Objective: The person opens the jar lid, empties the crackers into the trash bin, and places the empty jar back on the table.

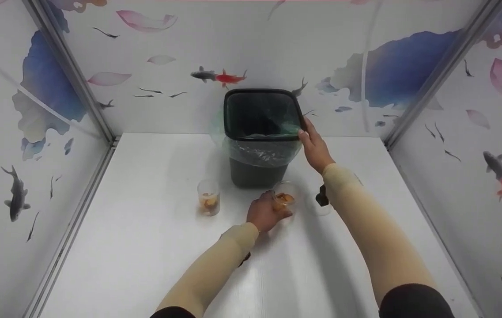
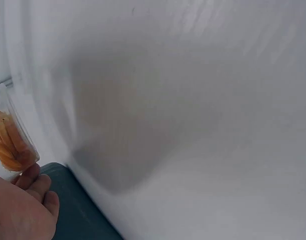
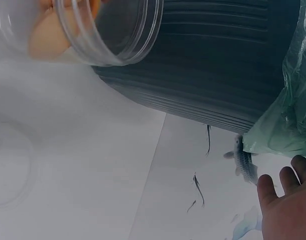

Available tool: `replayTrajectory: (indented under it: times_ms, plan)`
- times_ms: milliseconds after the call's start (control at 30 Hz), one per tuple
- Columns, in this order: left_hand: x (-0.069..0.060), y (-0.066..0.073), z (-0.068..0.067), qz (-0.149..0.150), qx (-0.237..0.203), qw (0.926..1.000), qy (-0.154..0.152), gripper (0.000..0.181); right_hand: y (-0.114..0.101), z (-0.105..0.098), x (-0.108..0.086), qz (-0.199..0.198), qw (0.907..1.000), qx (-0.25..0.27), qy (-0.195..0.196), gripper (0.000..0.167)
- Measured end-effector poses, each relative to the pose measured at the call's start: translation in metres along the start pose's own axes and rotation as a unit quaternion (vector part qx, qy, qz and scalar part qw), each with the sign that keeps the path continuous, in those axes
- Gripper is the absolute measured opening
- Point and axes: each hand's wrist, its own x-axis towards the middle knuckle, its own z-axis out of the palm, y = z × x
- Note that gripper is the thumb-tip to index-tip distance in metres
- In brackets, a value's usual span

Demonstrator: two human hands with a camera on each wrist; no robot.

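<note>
My left hand (image 1: pixel 267 213) grips a clear plastic jar (image 1: pixel 284 194) that holds orange peel-like pieces (image 2: pixel 10 140). The jar is just in front of the bin, its open mouth showing in the right wrist view. A dark grey trash bin (image 1: pixel 257 172) stands at the back, lined with a thin greenish bag (image 1: pixel 262 152) folded over its rim. At the bin's right front corner my right hand (image 1: pixel 317 148) holds the rim, thumb in front and fingers along the outer side. In the right wrist view those fingers (image 3: pixel 288 180) show beside the bag.
Left of the bin stands a second clear jar (image 1: pixel 209 198) with orange-brown pieces inside. A faint clear round outline (image 1: pixel 322 211), perhaps a lid, shows on the white table (image 1: pixel 153 238), partly behind my right forearm. Printed panels (image 1: pixel 145 110) enclose the back and sides.
</note>
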Motion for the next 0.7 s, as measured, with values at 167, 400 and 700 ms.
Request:
replayTrajectory:
  times_ms: [167, 400, 700]
  plan:
    - [-0.011, 0.002, -0.016, 0.016, -0.048, 0.9986, -0.015, 0.088, 0.001, -0.002, 0.0, 0.001, 1.0, 0.001, -0.002, 0.068]
    - [-0.026, -0.002, -0.041, 0.032, -0.07, 0.997, -0.008, 0.089, 0.0, -0.003, 0.001, -0.005, 1.0, 0.0, -0.002, 0.068]
    - [-0.045, -0.01, -0.071, 0.076, -0.081, 0.9938, 0.004, 0.084, 0.001, -0.002, 0.003, 0.008, 0.9999, -0.003, -0.011, 0.068]
